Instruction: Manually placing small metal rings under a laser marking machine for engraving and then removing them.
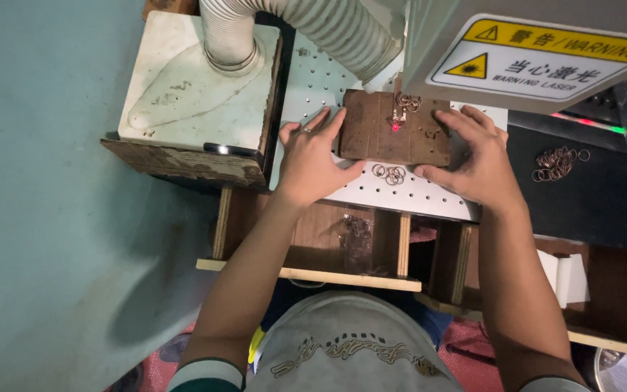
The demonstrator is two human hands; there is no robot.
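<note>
Brown wooden block [393,129] is lying flat on the white perforated plate [408,190], under the grey machine head [531,51]; a small red light dot [395,128] is showing on its top, just below a small metal piece [399,114] and a few copper-coloured rings [408,101] sitting at the block's far edge. Left hand [310,163] is pressing against the block's left side, fingers spread and open, fingertips touching the near-left corner and left edge, a ring showing on one finger. Right hand [473,156] is resting on the block's right end, fingers extended and loosely open, thumb touching the near-right corner; neither hand is closing around the block, both are only bracing it from the sides. A small cluster of loose rings [390,173] is lying on the plate just in front of the block, between the two thumbs. A larger pile of rings [556,163] is lying on the dark surface [596,210] to the right, well apart from the block. A ribbed white hose [292,29] is running down into a worn white box [197,80] to the left of the plate. Wooden frame [313,272] is standing below the plate, with a clear bag [357,236] hanging in one bay. A yellow warning label [538,58] is showing on the machine head.
</note>
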